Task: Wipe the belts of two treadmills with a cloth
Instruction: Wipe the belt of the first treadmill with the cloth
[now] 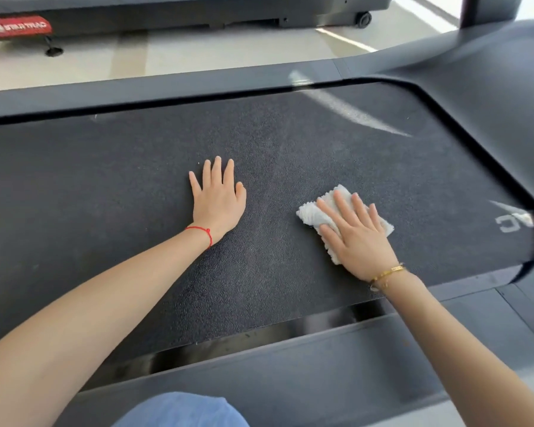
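Note:
A dark textured treadmill belt [136, 186] runs across the middle of the view. My left hand [218, 198] lies flat on it, fingers spread, holding nothing; a red string circles the wrist. To its right, my right hand [356, 234] presses flat on a folded white cloth [313, 214] that lies on the belt, with the cloth's edges showing around my fingers. A gold bracelet sits on that wrist. A second treadmill [167, 10] stands beyond, at the top of the view.
Grey side rails [290, 365] frame the belt near and far. The motor cover [490, 72] rises at the right end, with a dark upright post [487, 7] above it. Pale floor [167, 53] separates the two machines. My blue-clad knee [182, 411] shows at the bottom.

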